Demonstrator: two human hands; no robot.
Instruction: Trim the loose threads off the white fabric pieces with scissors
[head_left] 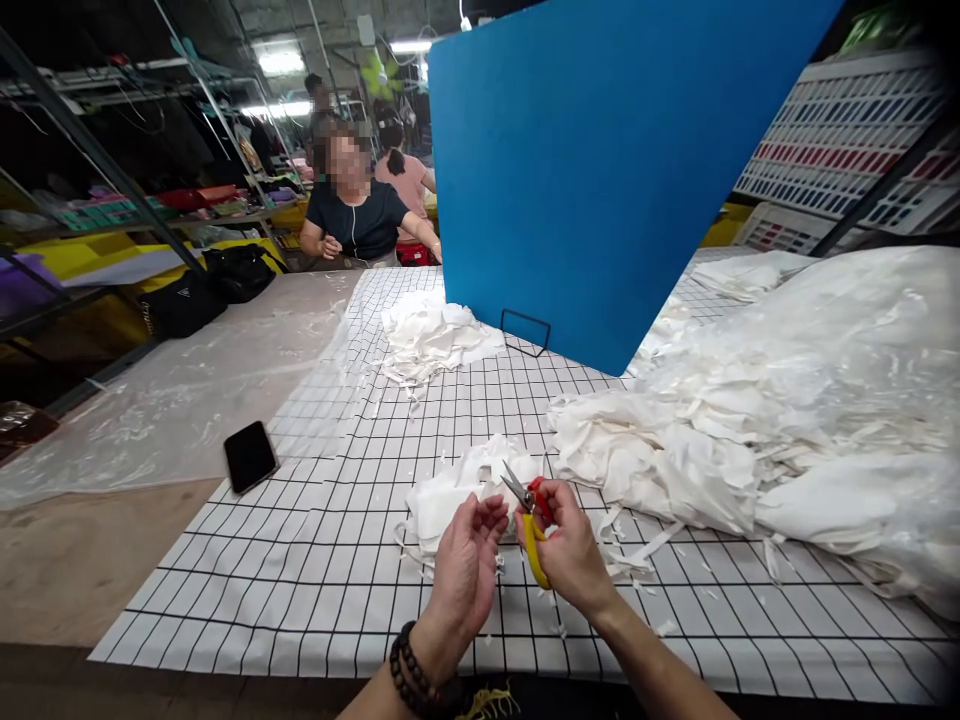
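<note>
Both hands busy at the near edge of the grid cloth, snips out over a small white pile.

Closest in, the left hand (466, 560), bead bracelet (409, 668) on the wrist, is curled with fingertips pinched on a white piece (491, 490) at the edge of the small pile (442, 500). Right beside it, the right hand (571, 550) is closed around the yellow-handled snips (527, 520), blades open and pointing up-left at that piece. Scraps litter the grid cloth (315, 600). Left, a phone (250, 456) lies at the cloth's edge. Right, a big white heap (787, 440) spreads wide. Further back, another pile (435, 335), a blue board (600, 170), and a seated person (356, 215) at the far end.
</note>
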